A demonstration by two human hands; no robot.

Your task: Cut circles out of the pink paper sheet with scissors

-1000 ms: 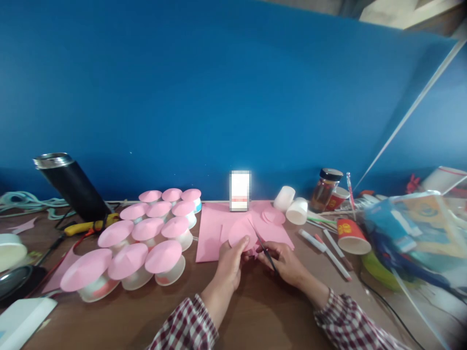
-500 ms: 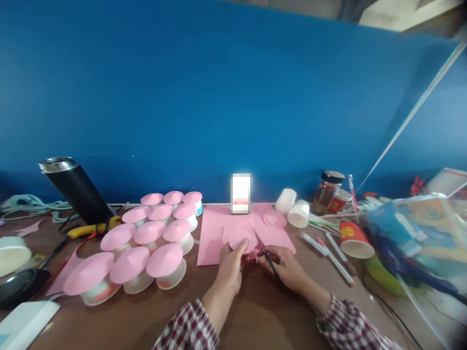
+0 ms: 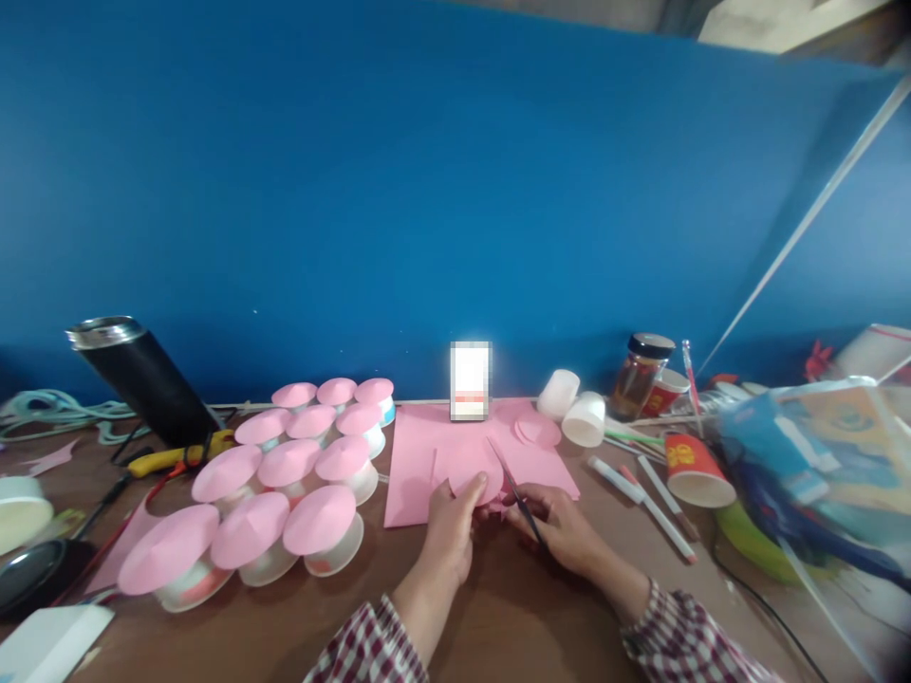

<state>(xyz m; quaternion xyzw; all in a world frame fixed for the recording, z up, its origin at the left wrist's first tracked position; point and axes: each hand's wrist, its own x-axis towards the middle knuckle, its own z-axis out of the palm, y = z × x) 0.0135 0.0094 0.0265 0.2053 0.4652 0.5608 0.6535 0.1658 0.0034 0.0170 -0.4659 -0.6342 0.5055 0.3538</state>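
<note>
Between the thumb and fingers of my left hand (image 3: pixel 455 526) is a piece of pink paper (image 3: pixel 466 465) with a rounded edge. My right hand (image 3: pixel 555 524) is closed on dark scissors (image 3: pixel 523 507), whose blades lie along the right side of that piece; how far they are parted I cannot tell. Under both is a larger pink sheet (image 3: pixel 413 474) on the brown table. Cut pink circles (image 3: pixel 537 432) lie on its right part. To the left stand several paper cups topped with shallow pink cones (image 3: pixel 320 520).
Two white cups (image 3: pixel 584 419), markers (image 3: pixel 661 522), a dark-lidded jar (image 3: pixel 641 375) and a red paper cup (image 3: pixel 697 470) are on the right. A phone-like bright screen (image 3: pixel 471 379) leans on the blue wall. A black flask (image 3: pixel 146 384) and yellow-handled tool (image 3: pixel 177 455) are at left.
The view has shifted very slightly, so the things appear a little lower. Both hands keep nearly the same hold on the paper and the scissors.
</note>
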